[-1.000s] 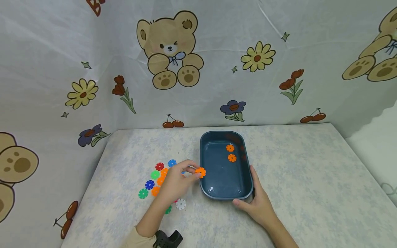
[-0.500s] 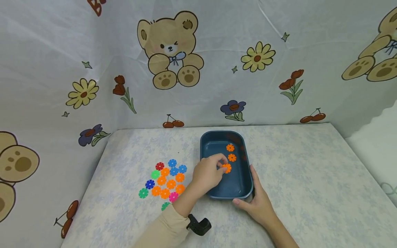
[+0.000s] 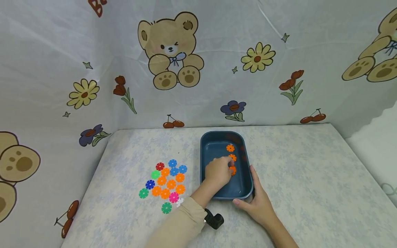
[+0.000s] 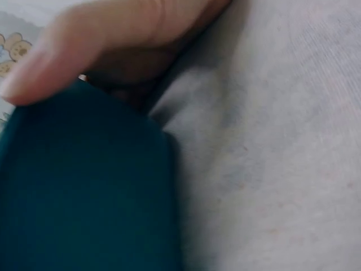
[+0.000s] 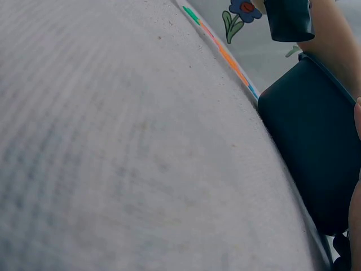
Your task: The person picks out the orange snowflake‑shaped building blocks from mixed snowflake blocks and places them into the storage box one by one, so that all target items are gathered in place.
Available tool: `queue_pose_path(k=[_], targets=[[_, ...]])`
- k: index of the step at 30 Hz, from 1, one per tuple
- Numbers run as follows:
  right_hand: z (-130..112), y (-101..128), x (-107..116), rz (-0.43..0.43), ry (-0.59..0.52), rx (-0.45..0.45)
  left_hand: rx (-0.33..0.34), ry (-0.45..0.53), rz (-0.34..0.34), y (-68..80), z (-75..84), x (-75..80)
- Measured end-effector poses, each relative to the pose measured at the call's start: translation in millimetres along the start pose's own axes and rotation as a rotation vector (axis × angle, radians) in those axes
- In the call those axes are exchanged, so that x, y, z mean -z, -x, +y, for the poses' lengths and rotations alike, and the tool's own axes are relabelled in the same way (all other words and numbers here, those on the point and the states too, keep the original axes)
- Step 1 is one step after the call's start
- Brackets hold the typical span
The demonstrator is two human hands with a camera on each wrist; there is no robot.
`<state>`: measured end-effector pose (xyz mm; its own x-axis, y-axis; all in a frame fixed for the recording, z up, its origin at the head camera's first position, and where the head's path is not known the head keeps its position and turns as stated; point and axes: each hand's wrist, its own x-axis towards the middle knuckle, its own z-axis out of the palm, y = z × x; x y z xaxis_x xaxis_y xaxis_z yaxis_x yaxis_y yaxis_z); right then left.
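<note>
A dark blue tray (image 3: 207,144) stands on the pale cloth-covered table (image 3: 294,165). My left hand (image 3: 218,172) reaches into it and pinches an orange toothed disc (image 3: 233,170) low over the tray floor. Two more orange discs (image 3: 230,148) lie further back in the tray, one partly hidden by my fingers. My right hand (image 3: 255,199) grips the tray's near right corner, thumb on the front edge. The left wrist view shows the tray wall (image 4: 84,186) close up under a finger (image 4: 113,34). In the right wrist view the tray (image 5: 316,130) is at the right.
A cluster of several flat discs (image 3: 167,182), orange, blue, green, red, pink and white, lies left of the tray; it appears edge-on as a thin line of discs (image 5: 225,53). A black wrist camera (image 3: 214,219) sits on my left sleeve. Printed curtains wall the back and sides.
My left hand carried an orange disc from the tray's left rim into the tray, rightward and down toward its floor. The right hand and tray stayed put.
</note>
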<state>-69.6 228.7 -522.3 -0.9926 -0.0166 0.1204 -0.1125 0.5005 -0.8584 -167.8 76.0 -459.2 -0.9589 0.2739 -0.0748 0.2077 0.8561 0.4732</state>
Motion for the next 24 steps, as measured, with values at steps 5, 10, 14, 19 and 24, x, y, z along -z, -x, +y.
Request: queue_pose_path(k=[5, 10, 14, 19, 24], targets=[[0, 0, 0, 0.001, 0.001, 0.006, -0.01, -0.017, 0.029, -3.9, -1.7, -7.3], [0, 0, 0, 0.001, 0.008, -0.004, -0.028, -0.064, 0.042, -4.9, -1.7, -11.4], [0, 0, 0, 0.001, 0.009, -0.007, -0.009, -0.067, 0.039, -5.4, -2.1, -13.8], [0, 0, 0, 0.004, 0.008, -0.001, 0.011, -0.066, 0.026, -6.6, -1.8, -14.6], [1, 0, 0, -0.001, 0.012, -0.011, -0.002, -0.034, 0.027, -7.0, -4.4, -15.1]])
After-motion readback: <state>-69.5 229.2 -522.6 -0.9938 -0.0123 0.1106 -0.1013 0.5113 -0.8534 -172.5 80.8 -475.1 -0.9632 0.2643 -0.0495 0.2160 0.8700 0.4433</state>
